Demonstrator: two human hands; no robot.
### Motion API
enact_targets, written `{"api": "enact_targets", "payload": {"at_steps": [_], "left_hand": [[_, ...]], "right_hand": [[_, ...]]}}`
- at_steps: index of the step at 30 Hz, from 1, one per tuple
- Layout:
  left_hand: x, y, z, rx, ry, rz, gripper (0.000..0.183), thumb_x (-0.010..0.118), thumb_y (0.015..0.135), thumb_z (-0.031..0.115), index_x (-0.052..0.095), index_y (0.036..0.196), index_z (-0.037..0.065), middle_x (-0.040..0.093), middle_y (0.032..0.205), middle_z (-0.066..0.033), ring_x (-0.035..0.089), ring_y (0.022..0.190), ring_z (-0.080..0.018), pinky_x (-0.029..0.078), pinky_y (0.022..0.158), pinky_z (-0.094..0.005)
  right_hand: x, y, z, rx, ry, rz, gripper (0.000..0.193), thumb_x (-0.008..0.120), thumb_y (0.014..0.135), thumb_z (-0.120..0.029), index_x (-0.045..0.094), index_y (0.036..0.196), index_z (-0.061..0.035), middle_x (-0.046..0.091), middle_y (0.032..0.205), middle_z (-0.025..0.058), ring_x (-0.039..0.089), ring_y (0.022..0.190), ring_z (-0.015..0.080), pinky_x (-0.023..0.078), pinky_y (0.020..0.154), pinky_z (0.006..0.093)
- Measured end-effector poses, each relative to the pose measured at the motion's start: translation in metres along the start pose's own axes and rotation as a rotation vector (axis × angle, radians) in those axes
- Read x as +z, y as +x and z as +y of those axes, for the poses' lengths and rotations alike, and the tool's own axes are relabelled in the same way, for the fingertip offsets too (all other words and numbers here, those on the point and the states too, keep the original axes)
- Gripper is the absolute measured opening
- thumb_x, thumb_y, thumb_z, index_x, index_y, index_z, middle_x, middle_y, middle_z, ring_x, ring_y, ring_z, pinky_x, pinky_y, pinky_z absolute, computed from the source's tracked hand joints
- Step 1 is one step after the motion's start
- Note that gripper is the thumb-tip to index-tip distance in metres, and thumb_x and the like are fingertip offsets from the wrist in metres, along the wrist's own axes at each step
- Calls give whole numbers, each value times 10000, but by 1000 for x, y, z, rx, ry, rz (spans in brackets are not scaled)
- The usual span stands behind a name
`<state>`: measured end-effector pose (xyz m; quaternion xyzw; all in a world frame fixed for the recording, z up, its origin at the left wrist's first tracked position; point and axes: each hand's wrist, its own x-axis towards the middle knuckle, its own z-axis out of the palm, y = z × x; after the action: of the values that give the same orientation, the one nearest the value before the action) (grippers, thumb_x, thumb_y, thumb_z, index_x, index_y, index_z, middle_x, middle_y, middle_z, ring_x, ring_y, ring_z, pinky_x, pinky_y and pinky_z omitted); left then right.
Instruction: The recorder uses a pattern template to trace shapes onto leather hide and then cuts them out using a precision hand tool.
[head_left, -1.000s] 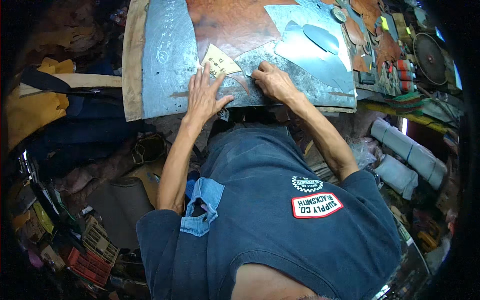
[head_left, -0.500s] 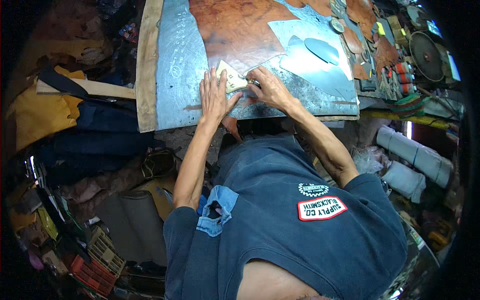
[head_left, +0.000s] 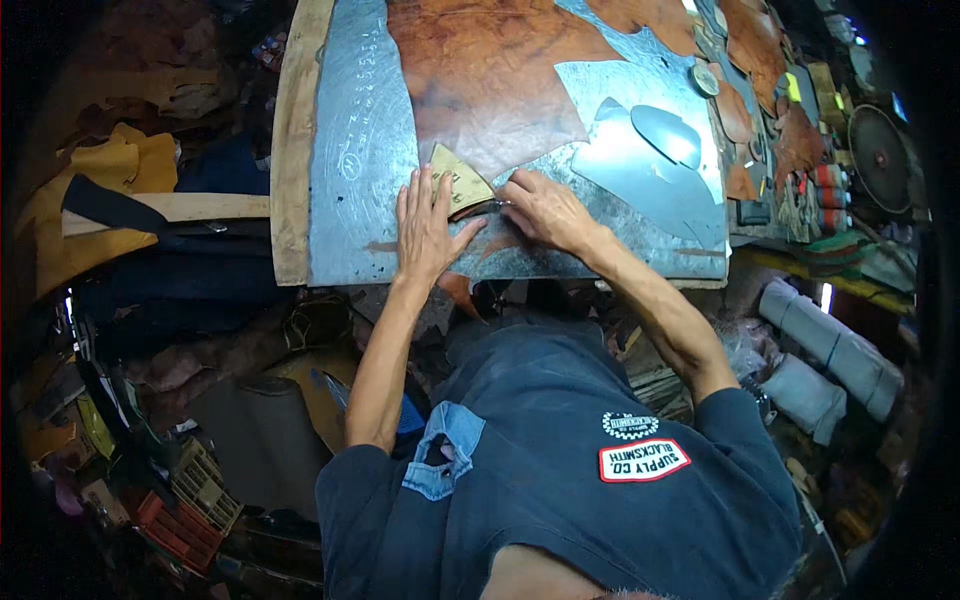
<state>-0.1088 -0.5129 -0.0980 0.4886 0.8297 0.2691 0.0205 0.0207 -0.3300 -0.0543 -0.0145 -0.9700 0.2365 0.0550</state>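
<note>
My left hand lies with fingers stretched over a yellowish card template, pressing it onto the worktable. Beneath and beyond the template spreads a large piece of brown leather. At the template's right corner, my right hand is closed around a small metal-tipped tool. Most of the tool is hidden in the fingers, so its exact kind cannot be made out. A dark gap with a reddish-brown edge shows along the template's near side. A brown leather scrap hangs over the table's front edge near my left wrist.
Grey-blue cut pieces lie right on the metal-topped table, whose left side has a wooden border. Leather scraps and a round tin sit farther right. A wooden bar juts out leftward beside yellow leather.
The whole view has shifted, so the table sits lower in it. My right hand has moved slightly toward me along the template's edge with the tool. My left hand stays on the template.
</note>
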Motion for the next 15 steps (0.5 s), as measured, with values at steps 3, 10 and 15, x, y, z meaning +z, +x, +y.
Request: {"api": "enact_targets", "payload": {"at_steps": [3,10,15], "left_hand": [[3,-1,-8,-41,77,-27,560,640,832,151,482,1361,60,409,1443,-225,354,1362,-389,264,1114,-507],[-2,-40,62,28,-102,11,570,553,714,-95,607,1243,109,518,1361,-202,483,1272,-382,404,1042,-462],[32,-65,93,-147,-224,18,362,603,870,69,551,1226,31,442,1385,-287,432,1287,-448,391,1033,-514]], "right_hand": [[-2,-10,-11,104,255,58,253,626,883,-160,506,1062,-26,567,948,151,609,813,290,526,669,416],[-13,-40,-31,976,1528,-46,274,626,934,-274,572,1056,-35,536,580,6,496,450,83,381,396,229],[-34,-76,-14,1131,1321,-141,241,629,933,-241,637,1069,-42,637,735,55,555,570,74,452,476,233]]}}
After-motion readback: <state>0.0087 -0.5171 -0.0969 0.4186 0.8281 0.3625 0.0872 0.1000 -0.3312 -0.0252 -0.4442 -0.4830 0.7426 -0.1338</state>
